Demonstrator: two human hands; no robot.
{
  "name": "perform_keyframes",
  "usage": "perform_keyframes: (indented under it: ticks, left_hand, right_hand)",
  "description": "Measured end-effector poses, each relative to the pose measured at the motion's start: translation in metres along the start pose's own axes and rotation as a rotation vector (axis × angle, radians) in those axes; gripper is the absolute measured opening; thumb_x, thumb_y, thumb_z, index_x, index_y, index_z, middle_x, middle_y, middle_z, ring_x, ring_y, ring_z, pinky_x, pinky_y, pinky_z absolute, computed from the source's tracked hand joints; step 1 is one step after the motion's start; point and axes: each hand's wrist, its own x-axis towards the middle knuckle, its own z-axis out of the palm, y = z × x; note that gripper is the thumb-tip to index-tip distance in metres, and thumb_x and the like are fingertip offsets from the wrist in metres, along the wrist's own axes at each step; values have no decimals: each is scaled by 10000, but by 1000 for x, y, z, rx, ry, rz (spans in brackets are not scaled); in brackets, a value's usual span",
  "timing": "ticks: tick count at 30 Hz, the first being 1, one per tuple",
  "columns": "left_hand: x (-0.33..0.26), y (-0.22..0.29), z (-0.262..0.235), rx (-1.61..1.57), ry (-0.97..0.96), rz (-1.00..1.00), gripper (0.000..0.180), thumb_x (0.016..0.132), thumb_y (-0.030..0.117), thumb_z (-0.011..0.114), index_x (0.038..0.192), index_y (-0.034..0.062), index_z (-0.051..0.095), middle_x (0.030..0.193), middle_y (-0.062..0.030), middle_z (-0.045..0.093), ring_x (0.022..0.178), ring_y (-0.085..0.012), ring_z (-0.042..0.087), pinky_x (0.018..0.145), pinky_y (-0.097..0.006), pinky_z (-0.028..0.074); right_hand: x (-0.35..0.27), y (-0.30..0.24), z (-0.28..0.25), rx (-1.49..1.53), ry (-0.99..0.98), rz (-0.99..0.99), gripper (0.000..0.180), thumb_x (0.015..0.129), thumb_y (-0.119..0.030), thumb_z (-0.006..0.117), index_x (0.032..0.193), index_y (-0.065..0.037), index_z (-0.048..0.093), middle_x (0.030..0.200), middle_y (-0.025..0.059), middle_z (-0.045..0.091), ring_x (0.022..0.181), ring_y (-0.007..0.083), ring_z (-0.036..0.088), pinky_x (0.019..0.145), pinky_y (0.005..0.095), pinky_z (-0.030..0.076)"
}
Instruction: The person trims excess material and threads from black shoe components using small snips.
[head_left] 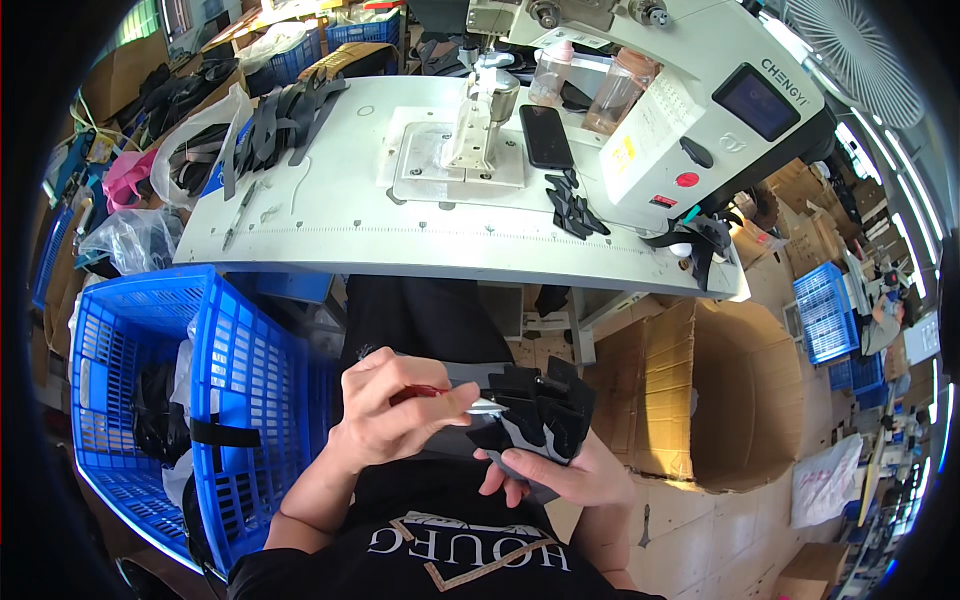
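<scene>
I get a bright, mostly even view: cool strip lights [857,153] glare white along the right side, a window [134,22] glows at the upper left, and the white tabletop [320,230] looks pale under it all. Warm sunlight stripes the cardboard box [668,400] and leaves parts of its inside in softer shadow, while the black pieces [540,405] in the right hand [590,475] sink so dark that I lose their edges. The fisheye bends the lights into arcs, smears small detail toward the rim and ends in black corners, though the left hand [395,410] looks fairly crisp.
</scene>
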Motion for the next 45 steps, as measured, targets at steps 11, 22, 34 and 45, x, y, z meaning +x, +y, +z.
perform_keyframes:
  ticks: [11, 22, 34, 45]
  left_hand:
    - [-13, 27, 24, -387, -55, -511, 420, 695, 86, 888, 1066, 64, 691, 1001, -84, 580, 856, -163, 620, 644, -279, 523]
    - [-46, 33, 57, -509, -117, -720, 266, 825, -71, 734, 976, 37, 543, 917, -63, 652, 723, -66, 611, 606, -217, 474]
    - [-43, 29, 59, -626, -146, -830, 285, 834, -87, 708, 1087, 28, 643, 920, -63, 700, 794, -73, 656, 682, -218, 507]
    - [-69, 49, 58, -549, 72, -1067, 114, 895, -16, 704, 911, 21, 598, 793, 21, 628, 696, -1, 564, 592, -169, 429]
  right_hand:
    - [8, 20, -15, -142, 85, -50, 297, 1009, -142, 593, 1272, -14, 540, 961, 127, 726, 781, 154, 719, 601, 228, 511]
    - [10, 47, -31, -117, 151, -46, 359, 973, -159, 665, 1279, -22, 536, 950, 114, 737, 804, 194, 741, 592, 237, 517]
    - [15, 56, -35, -89, 146, 2, 320, 970, -114, 654, 1261, -23, 557, 953, 130, 738, 833, 207, 741, 623, 250, 529]
    - [15, 72, -51, -147, 340, -89, 252, 993, -194, 630, 1128, 18, 607, 958, 160, 731, 809, 218, 730, 694, 295, 564]
